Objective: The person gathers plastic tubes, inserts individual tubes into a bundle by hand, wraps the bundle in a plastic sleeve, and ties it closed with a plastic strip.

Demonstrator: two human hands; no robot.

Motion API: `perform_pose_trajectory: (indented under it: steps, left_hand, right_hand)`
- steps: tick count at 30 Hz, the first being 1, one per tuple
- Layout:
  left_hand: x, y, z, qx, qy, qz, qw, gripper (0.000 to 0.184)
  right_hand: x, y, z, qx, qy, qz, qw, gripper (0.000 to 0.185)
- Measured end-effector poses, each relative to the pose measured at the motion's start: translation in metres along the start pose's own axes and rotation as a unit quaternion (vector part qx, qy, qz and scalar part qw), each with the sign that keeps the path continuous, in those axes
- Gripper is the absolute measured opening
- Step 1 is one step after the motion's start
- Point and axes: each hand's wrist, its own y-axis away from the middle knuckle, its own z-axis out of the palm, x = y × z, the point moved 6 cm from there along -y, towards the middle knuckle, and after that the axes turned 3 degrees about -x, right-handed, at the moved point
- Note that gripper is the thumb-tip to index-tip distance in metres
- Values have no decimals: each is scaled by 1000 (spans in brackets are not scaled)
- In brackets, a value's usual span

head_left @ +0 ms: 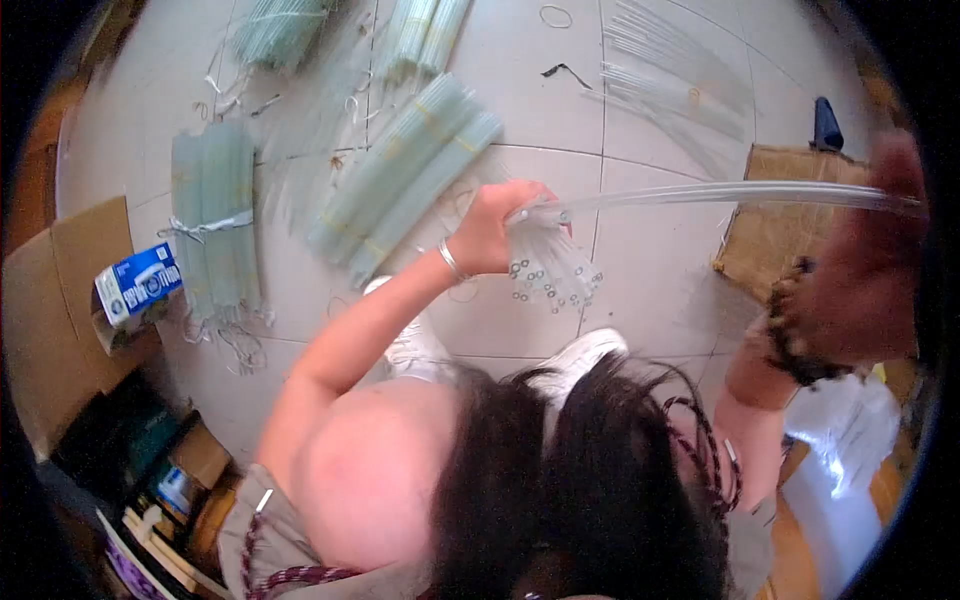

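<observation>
Nearest, dark hair [590, 470] hides the lap and parts of the two white shoes [580, 365] beyond it; a bare knee [370, 470] rises to its left, and at near right a white, shiny thing [845, 430] is too unclear to name. Farther on, at the middle, the left hand [500, 225] has its fingers closed around a bundle of clear tubes [550, 270], held above the tiled floor [480, 325]. The bundle's round open ends point near and slightly right, its long axis foreshortened, its far end concealed by the hand. From the same hand, long clear strands [700, 193] run almost level to the right, bowing slightly upward, and reach the right hand [860, 270]. That hand is blurred, dark and against the edge of view, so whether its fingers grip the strands cannot be told. Past the left hand, a pale green bundle [410, 170] lies slanting from near left to far right; to its left, another bundle [215, 215], tied with a white strip, points near to far. At far right, loose clear rods [680, 85] blend into the tiles. Two more bundles [280, 28] at far left are cut off by the top edge.
</observation>
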Motion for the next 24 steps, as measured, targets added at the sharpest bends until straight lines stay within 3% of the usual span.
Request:
perform_pose_trajectory:
  steps: [5, 7, 9, 11, 12, 13, 17, 24]
  left_hand:
    - [8, 2, 6, -21, 16, 19, 999, 25]
    - [11, 1, 4, -15, -28, 62, 998, 23]
    - [10, 4, 3, -8, -51, 80, 995, 21]
    - [9, 6, 2, 2, -54, 81, 995, 20]
    - [11, 5, 1, 0, -59, 89, 994, 20]
    - [14, 3, 0, -2, -64, 96, 993, 19]
    - [21, -2, 3, 4, -123, 25, 992, 19]
    - [20, -4, 11, 18, -7, 69, 997, 18]
  right_hand:
    - [-65, -23, -74, 112, -60, -135, 983, 8]
    - [-48, -8, -87, 163, -82, -88, 979, 9]
    - [-2, 40, -81, 239, -103, 68, 963, 11]
    - [35, 23, -9, 36, 72, 182, 980, 13]
    - [53, 18, 28, -76, 163, 203, 962, 19]
    - [68, 19, 51, -118, 127, 174, 969, 15]
    - [94, 30, 85, -130, 78, 161, 975, 23]
    - [111, 34, 98, -186, 22, 156, 970, 22]
